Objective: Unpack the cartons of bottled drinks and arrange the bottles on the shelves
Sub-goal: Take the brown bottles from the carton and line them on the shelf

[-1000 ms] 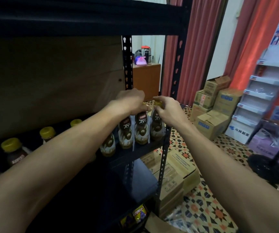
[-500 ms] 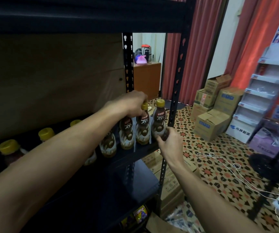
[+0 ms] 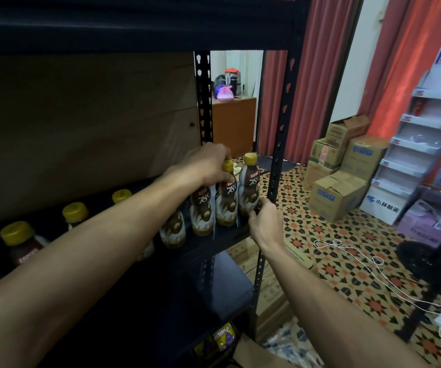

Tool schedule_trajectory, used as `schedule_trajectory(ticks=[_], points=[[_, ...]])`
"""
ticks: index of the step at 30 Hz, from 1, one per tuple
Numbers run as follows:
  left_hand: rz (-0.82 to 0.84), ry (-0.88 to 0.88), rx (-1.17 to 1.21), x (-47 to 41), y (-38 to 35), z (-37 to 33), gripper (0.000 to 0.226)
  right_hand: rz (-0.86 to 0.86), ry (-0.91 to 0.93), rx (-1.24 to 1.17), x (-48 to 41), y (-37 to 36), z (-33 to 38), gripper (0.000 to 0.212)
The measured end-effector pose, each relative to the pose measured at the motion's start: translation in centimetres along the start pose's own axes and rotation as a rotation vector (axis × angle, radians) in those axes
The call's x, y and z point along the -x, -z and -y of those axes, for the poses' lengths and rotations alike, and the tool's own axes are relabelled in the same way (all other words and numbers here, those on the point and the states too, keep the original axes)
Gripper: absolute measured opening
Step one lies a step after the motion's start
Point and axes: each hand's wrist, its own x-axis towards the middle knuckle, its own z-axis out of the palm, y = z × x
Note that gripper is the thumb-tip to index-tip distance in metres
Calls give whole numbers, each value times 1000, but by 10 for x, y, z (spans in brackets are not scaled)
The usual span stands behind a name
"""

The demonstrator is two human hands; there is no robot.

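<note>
The front row (image 3: 200,216) sits right along the shelf (image 3: 224,236) lip with labels out, running from about 8 o'clock up to the post (image 3: 280,144) at its 3 o'clock end, and both hands are on that end. The left hand (image 3: 208,163) comes over the top with fingers curled down round the yellow cap of the next bottle (image 3: 227,200). I reckon that's to pin it and its neighbours so nothing topples while the last one gets nudged. The right hand (image 3: 264,221) is low down, fingertips pinching the foot of the end bottle (image 3: 250,187), just beside the post. Grabbing it at the base makes sense to me: you can slide or twist it without tipping it, and there's barely room by the post for a whole hand anyway. The end bottle stands upright on the shelf, close against the next one, so this looks like squaring-up rather than carrying. A back row (image 3: 75,212) with the same yellow caps runs behind at 9 o'clock, so the shelf is going two deep. There are cartons (image 3: 339,197) stacked on the floor out at 3 o'clock, one with its flaps up, so I'd guess there's plenty left to unpack. I'd mind the cable (image 3: 373,261) on the floor at 4 o'clock when stepping back for more.
</note>
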Motion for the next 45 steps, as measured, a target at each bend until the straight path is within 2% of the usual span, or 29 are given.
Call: schedule_trajectory(ticks=[18, 27, 29, 33, 36, 40, 45], points=[[-35, 18, 42, -2, -5, 2, 44, 33, -53, 27, -4, 1, 10, 24], [-75, 16, -42, 4, -8, 2, 54, 153, -35, -47, 9, 24, 8, 37], [-110, 1, -62, 6, -8, 2, 60, 176, -33, -48, 13, 30, 7, 44], [-285, -81, 10, 21, -13, -5, 62, 219, -42, 18, 22, 41, -2, 56], [-365, -157, 154, 43, -31, -9, 57, 205, -62, 24, 34, 52, -11, 51], [-311, -219, 340, 87, -67, -15, 46, 219, -74, 32, 57, 67, -24, 52], [-85, -125, 483, 118, -123, -10, 48, 227, -109, 38, 86, 83, -40, 49]])
